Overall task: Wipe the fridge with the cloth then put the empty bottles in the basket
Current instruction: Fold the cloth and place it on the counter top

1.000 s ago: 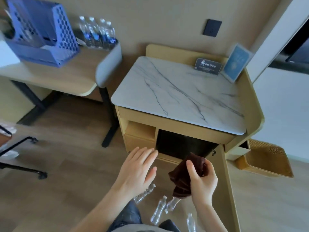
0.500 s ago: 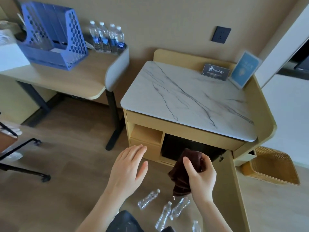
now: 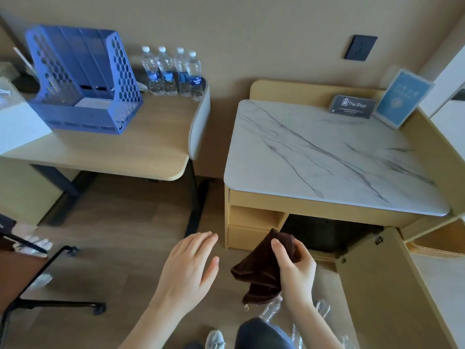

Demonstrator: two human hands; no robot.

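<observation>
Cabinet nearer now, cloth in right hand.

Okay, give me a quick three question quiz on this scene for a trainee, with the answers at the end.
1. True or false: the right hand holds the brown cloth.
2. How many labelled water bottles stand on the desk?
3. Which is the left hand? A: open and empty. B: gripping a bottle. C: on the marble top.

Key: 1 true. 2 four. 3 A.
</observation>
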